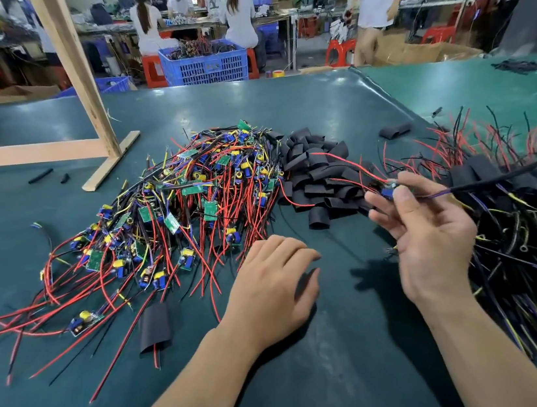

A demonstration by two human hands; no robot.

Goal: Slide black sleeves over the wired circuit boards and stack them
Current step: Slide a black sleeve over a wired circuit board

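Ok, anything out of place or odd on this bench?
Mildly. One flat black sleeve lies alone near the left hand, apart from the black sleeve pile, with a red wire under it. Another stray sleeve sits beyond the pile. Nothing looks damaged.

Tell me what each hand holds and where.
The right hand pinches a wired circuit board at the board itself, wires trailing. The left hand holds nothing.

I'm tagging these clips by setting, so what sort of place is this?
Most likely an electronics assembly workshop. A heap of wired boards and a pile of black sleeves lie on a green worktable, and workers sit at benches behind a blue crate of wiring.
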